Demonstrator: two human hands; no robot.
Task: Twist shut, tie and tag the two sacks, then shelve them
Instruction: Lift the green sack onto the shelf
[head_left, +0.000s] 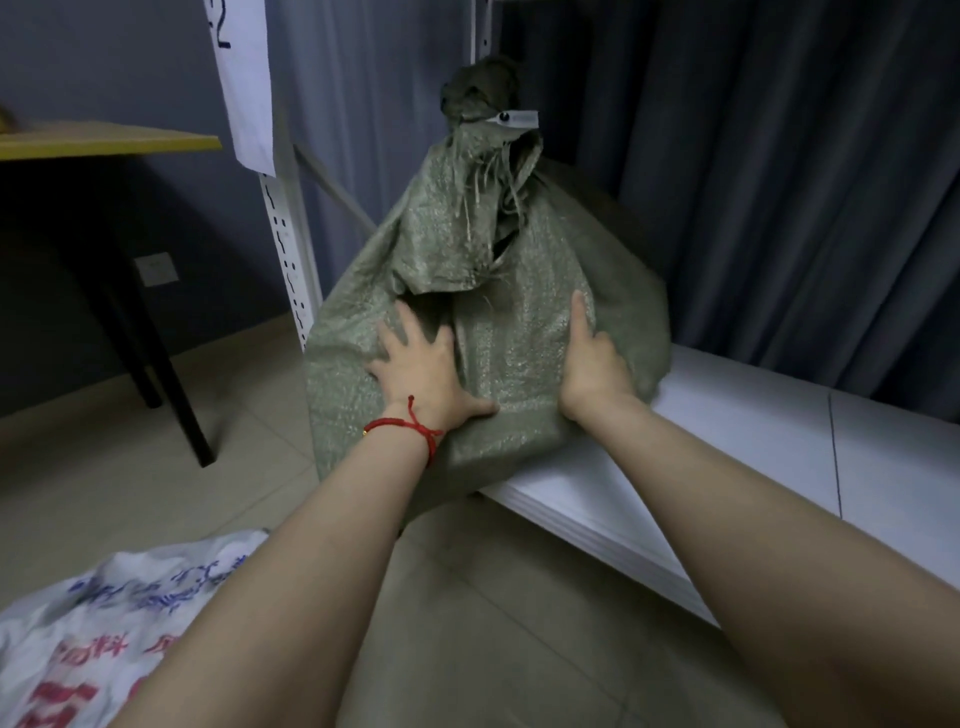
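Room: grey curtain (779, 182) at the back, from 12 to 3 o'clock. Tiled floor (493, 597) lower down.
Around: a table (104, 140) with a yellow top at 10 o'clock. A white post (288, 249) with paper (244, 78) hanging on it at 11 o'clock, just beside the green sack. A white sack (78, 623) with blue and red print lies on the floor at 7 o'clock, cut off by the edge.
Green sack (519, 322): in the middle, on the left end of a low white shelf (727, 441), its front bulging over the shelf edge. It stands upright, long way up and down, tied neck pointing to 12 o'clock.
Tag (514, 118): white, at the neck, sticking out toward 3 o'clock.
Left hand (421, 371): flat on the sack's front, fingers spread wide, red string (410, 423) on the wrist.
Right hand (592, 364): pressed on the sack, one finger straight up.
Hard to see: the right hand's other fingers, the tag's words, the sack's bottom behind the arms.
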